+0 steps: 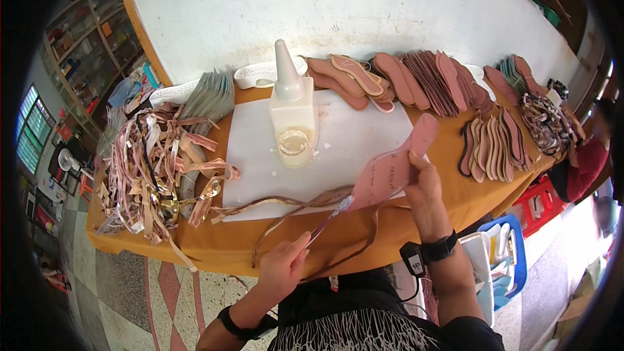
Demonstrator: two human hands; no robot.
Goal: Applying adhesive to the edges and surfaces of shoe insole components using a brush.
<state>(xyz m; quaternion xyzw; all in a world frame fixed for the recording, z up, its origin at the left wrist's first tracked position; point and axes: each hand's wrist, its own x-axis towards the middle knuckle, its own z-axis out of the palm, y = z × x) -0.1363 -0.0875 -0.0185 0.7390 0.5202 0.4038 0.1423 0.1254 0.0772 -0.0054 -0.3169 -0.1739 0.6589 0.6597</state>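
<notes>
A pink insole (383, 172) with faint print is held over the front of the table by my right hand (424, 185), its fingers closed on the right edge. My left hand (284, 268), lower and nearer to me, pinches a thin dark strip (323, 226). That strip runs taut up to the insole's near left end, where a whitish, shiny patch shows. Whether it is stuck to the insole there, I cannot tell. Loose brown strips (296, 203) curl across the white sheet (253, 156) and over the table's front edge, beside and below the insole.
A cream glue pot (292, 127) with a cone top stands mid-sheet. Tangled strips (153, 175) heap at left, beside stacked grey pieces (211, 97). Pink insoles (432, 81) line the back right; edged insoles (494, 146) lie nearer. A blue crate (518, 253) stands below right. A person (588, 156) sits far right.
</notes>
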